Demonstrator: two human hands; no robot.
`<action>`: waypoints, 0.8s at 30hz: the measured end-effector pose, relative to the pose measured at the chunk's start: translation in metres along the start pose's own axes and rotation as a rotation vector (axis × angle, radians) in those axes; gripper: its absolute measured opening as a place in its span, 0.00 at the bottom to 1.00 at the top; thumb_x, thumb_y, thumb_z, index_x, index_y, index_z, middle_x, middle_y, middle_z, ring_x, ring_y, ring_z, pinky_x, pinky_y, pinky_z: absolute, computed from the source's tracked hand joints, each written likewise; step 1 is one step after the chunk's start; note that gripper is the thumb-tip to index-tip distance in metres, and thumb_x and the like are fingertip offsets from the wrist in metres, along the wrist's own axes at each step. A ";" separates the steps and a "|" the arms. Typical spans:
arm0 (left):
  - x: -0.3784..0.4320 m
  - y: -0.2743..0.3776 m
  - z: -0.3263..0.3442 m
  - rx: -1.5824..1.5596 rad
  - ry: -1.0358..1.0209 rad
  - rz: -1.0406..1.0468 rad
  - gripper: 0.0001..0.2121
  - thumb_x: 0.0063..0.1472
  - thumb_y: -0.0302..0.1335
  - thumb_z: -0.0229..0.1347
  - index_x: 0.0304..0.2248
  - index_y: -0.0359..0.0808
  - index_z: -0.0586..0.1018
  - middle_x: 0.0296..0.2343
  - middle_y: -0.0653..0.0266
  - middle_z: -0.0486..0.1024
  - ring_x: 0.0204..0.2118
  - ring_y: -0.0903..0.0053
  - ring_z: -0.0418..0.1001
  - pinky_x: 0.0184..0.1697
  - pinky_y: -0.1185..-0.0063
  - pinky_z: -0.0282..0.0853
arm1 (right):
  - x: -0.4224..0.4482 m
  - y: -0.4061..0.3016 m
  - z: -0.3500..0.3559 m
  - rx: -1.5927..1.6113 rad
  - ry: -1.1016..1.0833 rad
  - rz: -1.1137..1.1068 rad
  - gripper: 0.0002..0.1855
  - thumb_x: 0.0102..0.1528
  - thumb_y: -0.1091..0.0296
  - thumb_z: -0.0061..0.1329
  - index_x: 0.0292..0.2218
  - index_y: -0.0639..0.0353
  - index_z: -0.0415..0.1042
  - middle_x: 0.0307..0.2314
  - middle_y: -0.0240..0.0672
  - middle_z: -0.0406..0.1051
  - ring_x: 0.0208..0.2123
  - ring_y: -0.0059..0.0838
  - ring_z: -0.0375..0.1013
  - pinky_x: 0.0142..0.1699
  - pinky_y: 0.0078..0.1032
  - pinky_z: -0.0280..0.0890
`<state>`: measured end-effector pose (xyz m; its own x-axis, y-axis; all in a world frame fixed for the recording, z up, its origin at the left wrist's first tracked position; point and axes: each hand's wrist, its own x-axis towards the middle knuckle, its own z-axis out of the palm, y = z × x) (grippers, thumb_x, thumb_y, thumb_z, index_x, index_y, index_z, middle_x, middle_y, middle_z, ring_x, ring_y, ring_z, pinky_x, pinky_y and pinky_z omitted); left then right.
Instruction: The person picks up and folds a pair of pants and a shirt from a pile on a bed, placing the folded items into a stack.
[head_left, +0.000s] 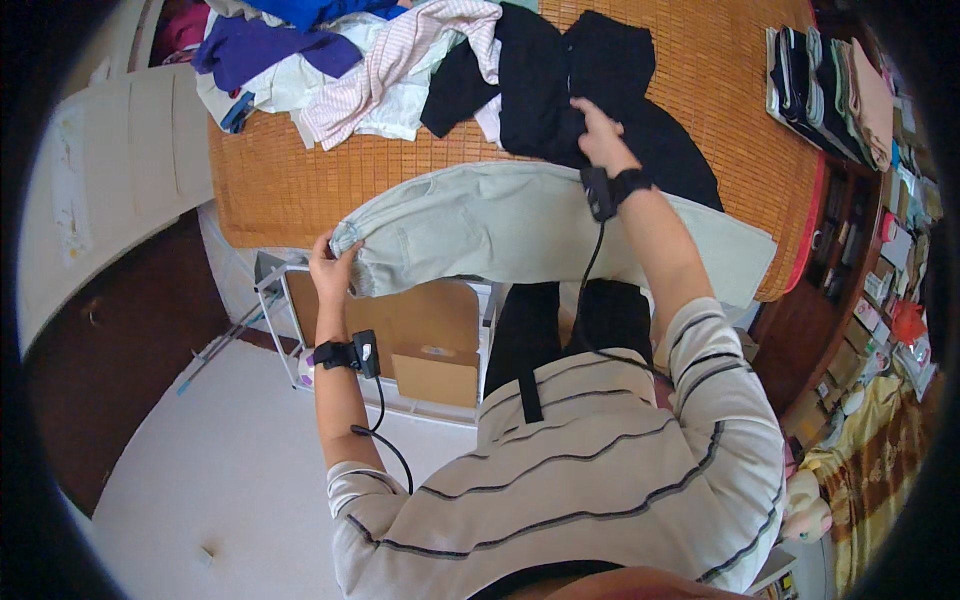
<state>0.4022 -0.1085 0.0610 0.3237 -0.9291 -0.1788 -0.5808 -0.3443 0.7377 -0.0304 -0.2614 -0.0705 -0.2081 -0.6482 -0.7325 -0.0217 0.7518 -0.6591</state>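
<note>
Pale green trousers (510, 225), folded lengthwise, lie along the near edge of the mat-covered surface, partly hanging over it. My left hand (335, 262) grips their gathered elastic waistband at the left end. Beyond the trousers is a black garment (532, 97), spread out and partly under their right part. Over this dark cloth is my right hand (602, 135), index finger extended and the other fingers partly curled. Nothing shows held in it, though its underside is hidden. Both wrists wear black straps with small cabled devices.
A heap of clothes, with a pink striped garment (382, 71) and a purple one (262, 52), lies at the far left of the woven bamboo mat (300, 187). Folded clothes (832, 97) are stacked at the right edge. A white-framed rack (292, 322) stands below the near edge.
</note>
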 end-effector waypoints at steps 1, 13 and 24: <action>-0.004 -0.003 -0.003 -0.002 0.006 -0.018 0.15 0.40 0.21 0.62 0.30 0.29 0.72 0.24 0.67 0.72 0.25 0.85 0.67 0.28 0.86 0.63 | 0.006 0.003 -0.015 -0.456 -0.155 -0.515 0.29 0.36 0.91 0.37 0.43 0.63 0.61 0.39 0.38 0.63 0.44 0.26 0.61 0.50 0.18 0.54; 0.050 -0.034 0.004 -0.049 -0.020 -0.082 0.12 0.44 0.24 0.60 0.30 0.28 0.74 0.25 0.65 0.73 0.25 0.83 0.68 0.30 0.84 0.64 | -0.010 -0.126 -0.100 -0.228 -0.264 -0.768 0.23 0.46 0.65 0.49 0.44 0.63 0.64 0.40 0.38 0.67 0.41 0.30 0.66 0.48 0.21 0.59; 0.113 -0.066 0.031 0.415 -0.078 -0.062 0.22 0.43 0.28 0.59 0.38 0.29 0.69 0.32 0.53 0.71 0.35 0.68 0.70 0.38 0.76 0.65 | -0.102 0.133 -0.258 -1.148 0.254 -0.242 0.42 0.35 0.59 0.55 0.53 0.41 0.52 0.51 0.39 0.52 0.53 0.38 0.51 0.52 0.47 0.45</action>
<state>0.4535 -0.1947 -0.0282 0.3198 -0.9067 -0.2749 -0.8185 -0.4106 0.4019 -0.2644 -0.0638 -0.0394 -0.2626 -0.8422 -0.4709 -0.9192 0.3668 -0.1434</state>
